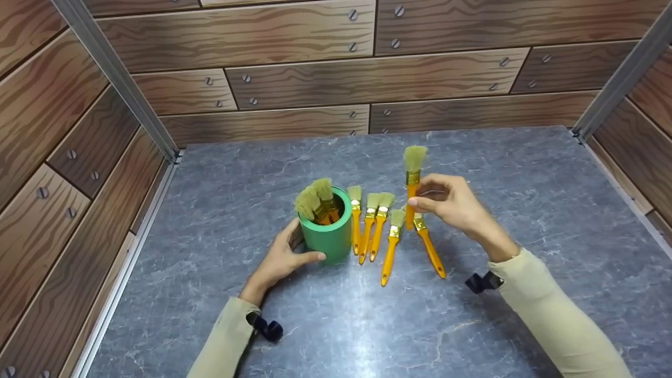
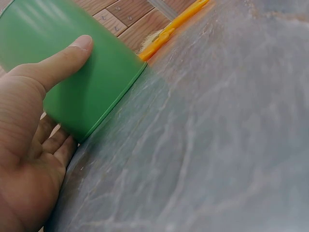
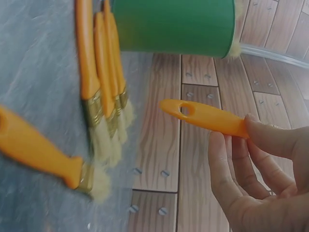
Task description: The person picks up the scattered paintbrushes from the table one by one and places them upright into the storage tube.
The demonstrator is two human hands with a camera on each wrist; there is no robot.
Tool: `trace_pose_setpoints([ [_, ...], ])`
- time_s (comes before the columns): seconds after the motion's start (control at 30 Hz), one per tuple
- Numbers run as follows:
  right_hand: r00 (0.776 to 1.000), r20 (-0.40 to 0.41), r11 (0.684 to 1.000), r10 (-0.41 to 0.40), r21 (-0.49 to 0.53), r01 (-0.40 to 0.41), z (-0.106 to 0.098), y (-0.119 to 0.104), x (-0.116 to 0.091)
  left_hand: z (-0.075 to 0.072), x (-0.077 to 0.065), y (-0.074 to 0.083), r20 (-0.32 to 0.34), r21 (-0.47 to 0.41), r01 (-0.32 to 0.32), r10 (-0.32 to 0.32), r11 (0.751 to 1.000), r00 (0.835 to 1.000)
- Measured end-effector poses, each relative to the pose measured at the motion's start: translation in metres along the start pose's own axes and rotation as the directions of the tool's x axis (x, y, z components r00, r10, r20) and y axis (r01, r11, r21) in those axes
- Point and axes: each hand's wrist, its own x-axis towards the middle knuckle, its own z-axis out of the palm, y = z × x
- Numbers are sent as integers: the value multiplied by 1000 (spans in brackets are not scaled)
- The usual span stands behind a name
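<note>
A green cylindrical container (image 1: 326, 242) stands upright on the table, with a few paintbrushes (image 1: 308, 203) in it, bristles up. My left hand (image 1: 279, 257) grips its left side, thumb across the front and fingers round the back. To the right of the container, my right hand (image 1: 455, 205) pinches a paintbrush (image 1: 411, 190) above the table, bristles up and orange handle down. In the right wrist view the handle end (image 3: 203, 117) with its hole sticks out past my thumb and fingers. The held brush's bristles are out of that view.
Several more orange-handled paintbrushes lie on the grey marbled table (image 1: 199, 315) between the container and my right hand. Among them are a brush (image 1: 389, 254) in front and another brush (image 1: 431, 252) under the right hand. Wood-patterned walls (image 1: 304, 84) enclose the back and sides.
</note>
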Motion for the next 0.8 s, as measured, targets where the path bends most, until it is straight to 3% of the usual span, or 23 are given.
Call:
trace_pose_setpoints([
  [0.8, 981, 54, 982, -188, 42, 186, 44, -61, 20, 0, 0, -1, -8, -7, 7, -7, 1000, 1000],
])
